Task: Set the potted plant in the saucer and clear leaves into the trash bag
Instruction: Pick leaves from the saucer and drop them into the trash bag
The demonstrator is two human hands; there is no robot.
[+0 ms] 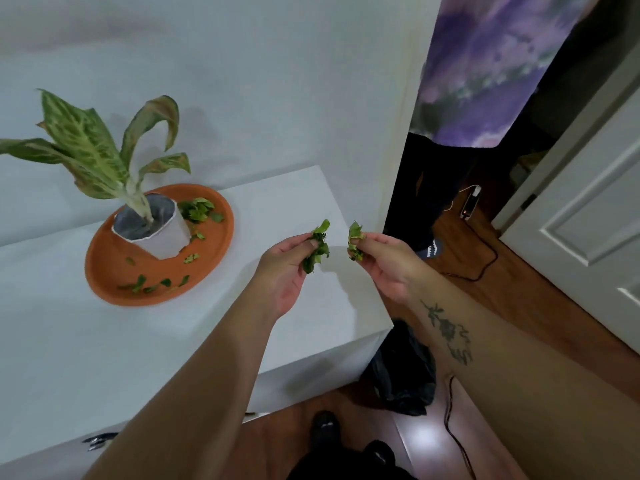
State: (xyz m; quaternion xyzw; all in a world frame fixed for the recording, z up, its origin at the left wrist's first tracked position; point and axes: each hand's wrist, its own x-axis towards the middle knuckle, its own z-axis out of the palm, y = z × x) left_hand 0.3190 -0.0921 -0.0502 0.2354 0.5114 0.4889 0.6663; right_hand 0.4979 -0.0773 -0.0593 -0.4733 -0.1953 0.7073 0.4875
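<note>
The potted plant [152, 230], a white pot with long variegated leaves, stands in the orange saucer [104, 278] on a white table. Several loose green leaves [197, 209] lie in the saucer behind the pot, and more leaves [152, 285] lie along its front rim. My left hand [287, 271] pinches a bunch of leaves [317, 247] above the table's right part. My right hand [384, 261] holds a smaller bunch of leaves [355, 240] close beside it. The black trash bag [401, 375] sits on the floor below the table's right corner, partly hidden by my right forearm.
The white table [86, 358] ends at a corner near the bag. A white wall rises behind it. A black cable [450, 410] runs over the wooden floor. A white door [588, 237] stands at the right. Another person's legs [426, 202] stand in the doorway.
</note>
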